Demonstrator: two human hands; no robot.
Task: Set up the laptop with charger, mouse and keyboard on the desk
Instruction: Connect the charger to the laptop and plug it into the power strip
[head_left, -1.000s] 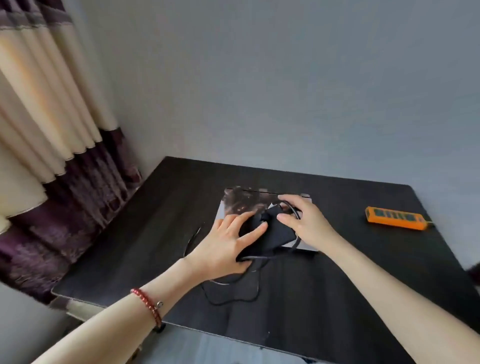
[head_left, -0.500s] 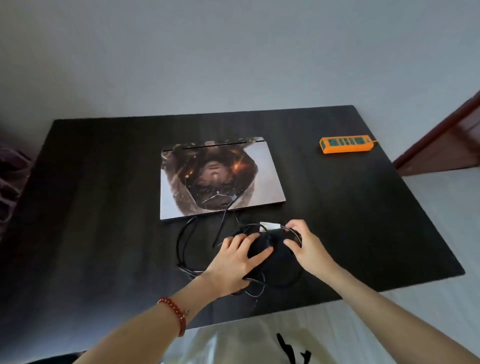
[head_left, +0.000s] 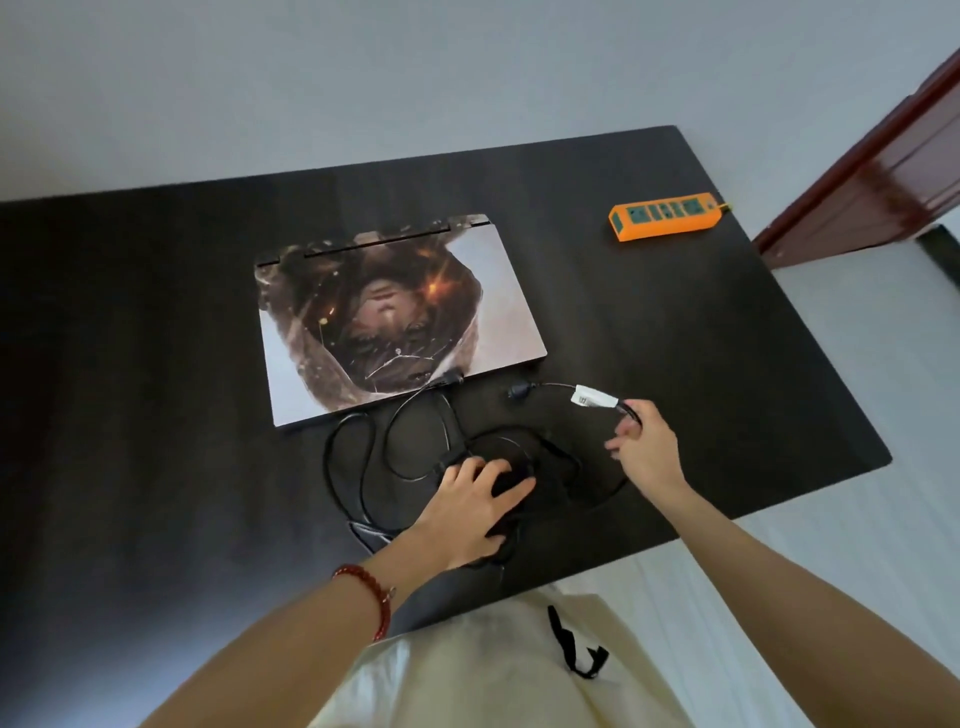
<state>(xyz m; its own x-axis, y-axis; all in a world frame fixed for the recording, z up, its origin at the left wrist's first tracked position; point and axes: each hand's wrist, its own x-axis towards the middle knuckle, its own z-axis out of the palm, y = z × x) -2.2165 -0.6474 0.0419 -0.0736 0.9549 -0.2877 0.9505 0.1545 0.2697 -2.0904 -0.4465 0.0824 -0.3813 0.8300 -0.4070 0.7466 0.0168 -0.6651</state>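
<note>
Desk | left hand flat on charger | right hand pinches cable | tag unreadable

Half a second ago both our hands were on the black charger; now our right hand has moved off to the right and pinches the charger cable near its white tag, lifting that end up above the surface; the cable's plug end now sticks out to the left of that hand; our left hand still presses the charger down.
</note>
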